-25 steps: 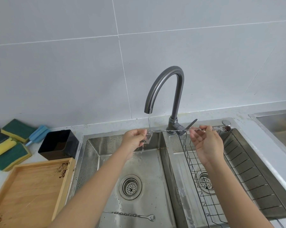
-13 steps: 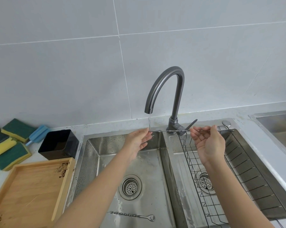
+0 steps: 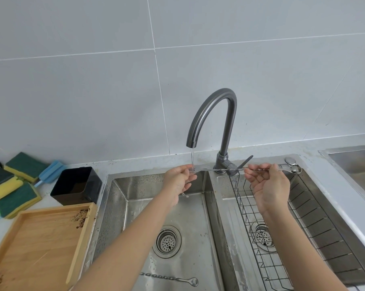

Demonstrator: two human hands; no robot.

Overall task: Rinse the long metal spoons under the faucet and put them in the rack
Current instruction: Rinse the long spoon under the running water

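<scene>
Head view: we see the right hand (image 3: pixel 268 185) pinching a long metal spoon (image 3: pixel 223 170) held level, bowl pointing right; the left hand (image 3: pixel 178 181) pinches its handle end under the faucet (image 3: pixel 211 114) stream. A second spoon (image 3: pixel 171 279) lies in the left basin (image 3: pixel 118 206); the rack (image 3: pixel 250 217) sits in the right basin.

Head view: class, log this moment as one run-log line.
step: rinsing | held spoon: both hands, level | stream: on handle end | second spoon: left basin floor | rack: no spoons

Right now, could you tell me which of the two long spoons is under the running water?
The spoon held level between both hands, its left end in the stream; the other spoon lies untouched on the left basin floor.
</scene>
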